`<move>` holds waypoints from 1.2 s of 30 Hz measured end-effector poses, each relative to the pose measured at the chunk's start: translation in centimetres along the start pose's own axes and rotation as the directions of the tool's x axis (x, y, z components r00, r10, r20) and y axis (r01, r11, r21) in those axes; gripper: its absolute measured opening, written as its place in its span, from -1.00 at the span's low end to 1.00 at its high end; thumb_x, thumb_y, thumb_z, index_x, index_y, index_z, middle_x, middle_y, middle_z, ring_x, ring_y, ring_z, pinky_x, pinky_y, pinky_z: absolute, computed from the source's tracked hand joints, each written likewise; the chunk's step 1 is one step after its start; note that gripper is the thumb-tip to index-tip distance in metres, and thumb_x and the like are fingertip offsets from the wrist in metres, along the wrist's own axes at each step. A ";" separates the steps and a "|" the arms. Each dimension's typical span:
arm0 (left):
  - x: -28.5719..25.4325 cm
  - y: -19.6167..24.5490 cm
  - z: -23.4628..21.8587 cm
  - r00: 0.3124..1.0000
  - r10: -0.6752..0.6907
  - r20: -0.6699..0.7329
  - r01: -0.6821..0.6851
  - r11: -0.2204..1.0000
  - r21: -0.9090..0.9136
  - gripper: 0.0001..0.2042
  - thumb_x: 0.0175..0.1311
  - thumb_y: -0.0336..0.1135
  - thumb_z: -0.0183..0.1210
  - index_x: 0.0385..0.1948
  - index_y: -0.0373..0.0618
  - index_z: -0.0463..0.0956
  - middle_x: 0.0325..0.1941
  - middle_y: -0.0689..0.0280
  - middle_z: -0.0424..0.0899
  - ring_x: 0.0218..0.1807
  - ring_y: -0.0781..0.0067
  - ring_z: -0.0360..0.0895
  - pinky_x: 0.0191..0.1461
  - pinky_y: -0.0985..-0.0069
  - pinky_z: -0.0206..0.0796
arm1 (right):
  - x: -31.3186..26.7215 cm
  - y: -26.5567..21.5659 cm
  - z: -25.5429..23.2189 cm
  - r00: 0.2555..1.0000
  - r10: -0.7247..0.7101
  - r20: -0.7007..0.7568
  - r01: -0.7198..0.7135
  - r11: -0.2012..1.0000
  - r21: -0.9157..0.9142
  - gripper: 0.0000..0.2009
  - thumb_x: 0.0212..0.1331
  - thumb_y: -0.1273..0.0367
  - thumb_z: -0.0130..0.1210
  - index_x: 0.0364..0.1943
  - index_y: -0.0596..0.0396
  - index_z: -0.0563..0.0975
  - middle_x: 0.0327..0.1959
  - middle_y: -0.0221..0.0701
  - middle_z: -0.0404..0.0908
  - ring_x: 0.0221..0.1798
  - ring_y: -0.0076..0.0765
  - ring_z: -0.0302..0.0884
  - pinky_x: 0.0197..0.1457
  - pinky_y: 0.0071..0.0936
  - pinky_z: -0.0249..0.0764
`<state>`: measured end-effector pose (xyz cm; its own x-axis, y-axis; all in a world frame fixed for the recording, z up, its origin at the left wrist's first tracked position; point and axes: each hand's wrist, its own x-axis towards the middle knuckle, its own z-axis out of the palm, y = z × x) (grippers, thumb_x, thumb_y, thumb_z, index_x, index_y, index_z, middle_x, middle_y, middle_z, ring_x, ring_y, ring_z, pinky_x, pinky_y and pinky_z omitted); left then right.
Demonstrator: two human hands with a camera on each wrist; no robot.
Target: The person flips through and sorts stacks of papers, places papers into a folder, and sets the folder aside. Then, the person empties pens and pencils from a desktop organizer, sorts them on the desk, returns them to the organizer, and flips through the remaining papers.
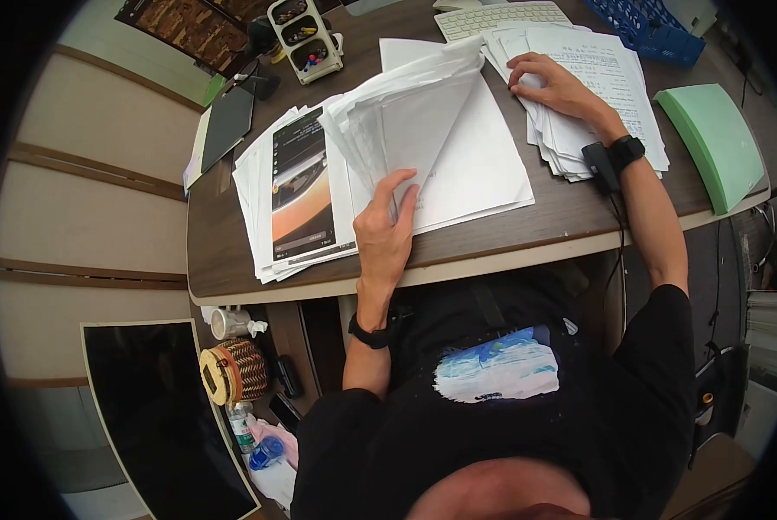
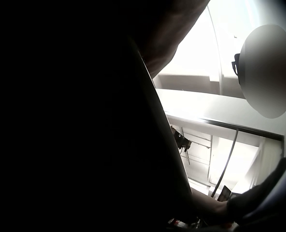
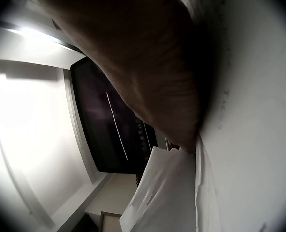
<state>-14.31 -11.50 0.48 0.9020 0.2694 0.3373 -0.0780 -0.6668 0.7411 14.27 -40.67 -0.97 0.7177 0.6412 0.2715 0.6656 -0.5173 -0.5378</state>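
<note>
My left hand [image 1: 386, 221] is at the front edge of a pile of white papers in the head view. Its thumb and forefinger pinch a bundle of turned-up sheets [image 1: 419, 117], which bends leftward and shows creases. Under the bundle lie flat white sheets [image 1: 484, 169]. To the left, a printed page with a dark picture [image 1: 302, 195] tops more loose papers. My right hand [image 1: 562, 87] rests with loosely bent fingers on a second stack of printed sheets [image 1: 592, 65]. The right wrist view shows the hand's underside [image 3: 152, 82] against the paper; the left wrist view is mostly dark.
A white keyboard [image 1: 501, 19], a pen organizer [image 1: 304, 39] and a blue basket [image 1: 653, 30] stand along the back. A green folder [image 1: 713, 143] is at the right edge, a dark notebook [image 1: 225, 126] at the left. A cable [image 1: 620, 234] hangs from the right wrist.
</note>
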 end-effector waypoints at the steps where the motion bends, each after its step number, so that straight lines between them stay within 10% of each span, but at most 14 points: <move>1: 0.1 -0.4 0.2 1.000 -0.001 0.001 0.001 1.000 0.000 -0.76 0.51 -0.50 0.29 0.14 -0.12 0.69 -0.01 0.12 0.85 -0.15 0.39 0.74 0.01 0.48 0.51 | 0.0 0.0 0.0 1.000 0.000 0.001 0.000 1.000 0.000 -0.78 0.48 0.12 0.28 -0.07 -0.07 0.71 0.46 -0.39 0.55 0.59 -0.15 0.37 0.68 -0.17 0.26; 3: 0.6 -1.3 0.7 0.954 0.245 -0.174 -0.247 0.969 0.006 -0.75 0.55 -0.46 0.27 0.18 -0.03 0.69 -0.25 0.07 0.81 -0.41 0.28 0.69 -0.23 0.40 0.48 | 0.0 0.0 0.0 1.000 -0.001 0.002 0.001 1.000 0.002 -0.78 0.48 0.12 0.28 -0.07 -0.08 0.72 0.45 -0.40 0.55 0.59 -0.15 0.36 0.68 -0.17 0.26; 12: 0.2 -0.1 -0.2 0.997 -0.069 0.025 0.068 0.997 0.035 -0.71 0.46 -0.36 0.40 0.17 -0.11 0.72 -0.07 0.09 0.87 -0.10 0.35 0.80 0.05 0.44 0.55 | 0.1 0.0 0.0 1.000 -0.006 -0.005 0.006 1.000 0.000 -0.79 0.47 0.14 0.29 -0.07 -0.07 0.72 0.45 -0.37 0.54 0.60 -0.13 0.36 0.69 -0.16 0.25; 18: 0.0 -0.5 0.3 0.988 0.146 0.053 -0.151 0.982 0.112 -0.37 0.04 -0.14 0.72 0.17 -0.07 0.67 0.02 0.07 0.86 0.02 0.05 0.84 0.12 0.28 0.63 | 0.1 0.0 0.1 1.000 0.003 0.000 -0.003 1.000 0.014 -0.80 0.48 0.16 0.29 -0.07 -0.06 0.71 0.46 -0.38 0.54 0.59 -0.14 0.36 0.69 -0.17 0.24; 28: -0.1 -1.0 0.5 0.981 0.172 0.089 -0.185 0.967 0.177 -0.31 -0.01 -0.06 0.73 0.18 -0.03 0.64 0.02 0.04 0.84 0.02 0.00 0.84 0.10 0.25 0.65 | 0.1 -0.1 0.0 1.000 0.009 0.007 -0.009 1.000 0.017 -0.80 0.48 0.15 0.29 -0.07 -0.08 0.72 0.46 -0.39 0.54 0.59 -0.16 0.37 0.68 -0.20 0.25; 33: 0.4 -1.9 1.2 0.915 0.403 -0.018 -0.391 0.896 0.210 -0.49 0.17 -0.06 0.61 0.14 0.06 0.69 -0.33 0.08 0.80 -0.44 0.05 0.72 -0.33 0.28 0.56 | 0.2 0.1 0.0 1.000 -0.005 0.011 0.004 1.000 0.023 -0.79 0.48 0.15 0.29 -0.07 -0.07 0.71 0.45 -0.39 0.54 0.58 -0.16 0.37 0.68 -0.20 0.25; 36: -0.1 -1.3 0.8 0.951 0.309 0.032 -0.305 0.912 0.275 -0.63 0.28 -0.18 0.54 0.08 0.00 0.74 -0.45 0.06 0.75 -0.50 0.06 0.69 -0.39 0.27 0.51 | 0.2 0.2 0.0 1.000 -0.014 0.011 0.013 0.999 0.031 -0.79 0.48 0.15 0.29 -0.07 -0.07 0.72 0.46 -0.39 0.54 0.58 -0.16 0.37 0.68 -0.20 0.26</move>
<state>-13.91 -11.24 -0.96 0.8469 0.0279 0.5310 -0.2299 -0.8812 0.4131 14.55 -40.63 -0.98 0.7062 0.6545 0.2700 0.6686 -0.4910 -0.5585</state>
